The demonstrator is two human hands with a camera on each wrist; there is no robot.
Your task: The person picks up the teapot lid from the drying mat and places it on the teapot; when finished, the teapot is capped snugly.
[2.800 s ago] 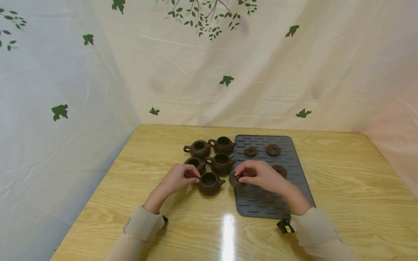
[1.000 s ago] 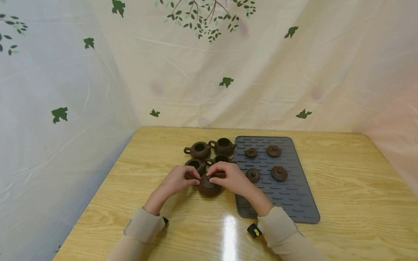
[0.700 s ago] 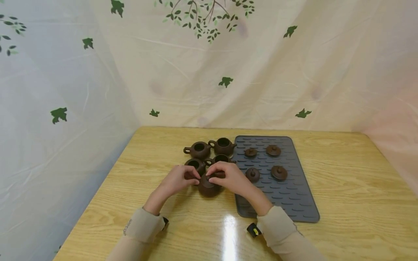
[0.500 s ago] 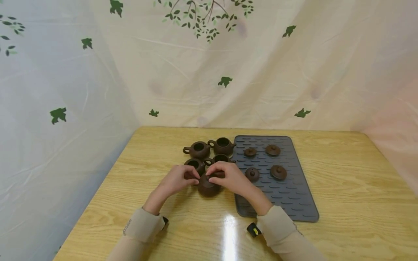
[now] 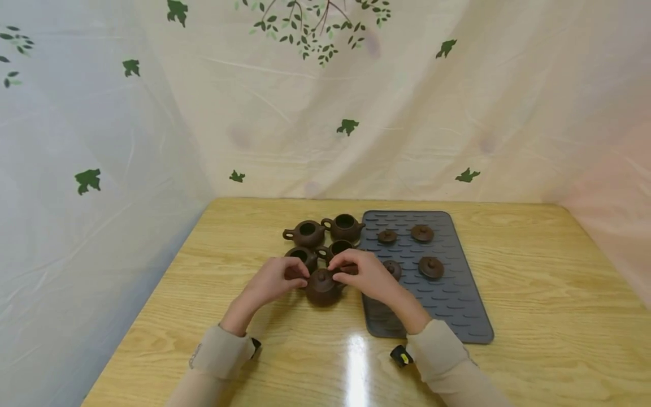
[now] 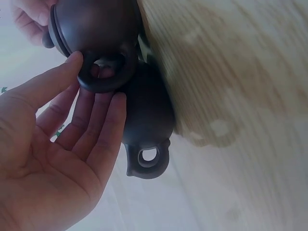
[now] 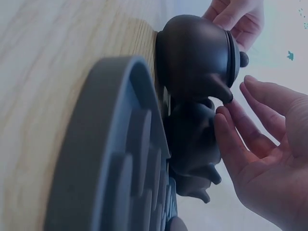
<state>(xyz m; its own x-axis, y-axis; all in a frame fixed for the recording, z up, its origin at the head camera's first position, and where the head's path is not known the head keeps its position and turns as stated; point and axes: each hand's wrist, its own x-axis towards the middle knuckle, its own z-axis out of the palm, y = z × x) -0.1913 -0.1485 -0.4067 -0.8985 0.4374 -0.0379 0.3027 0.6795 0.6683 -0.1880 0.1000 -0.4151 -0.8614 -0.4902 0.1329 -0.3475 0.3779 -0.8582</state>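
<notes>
The teapot (image 5: 322, 295) stands upright on the wooden table (image 5: 549, 271), left of the grey mat (image 5: 437, 316), its lid (image 7: 232, 57) seated on top. The left hand (image 5: 272, 280) pinches the teapot's handle (image 6: 107, 86) between thumb and fingers. The right hand (image 5: 368, 274) has its fingers relaxed and spread, near the spout (image 7: 219, 89); whether a fingertip touches it cannot be told. Four uncovered teapots (image 5: 344, 229) stand behind; four loose lids (image 5: 431, 268) lie on the mat.
</notes>
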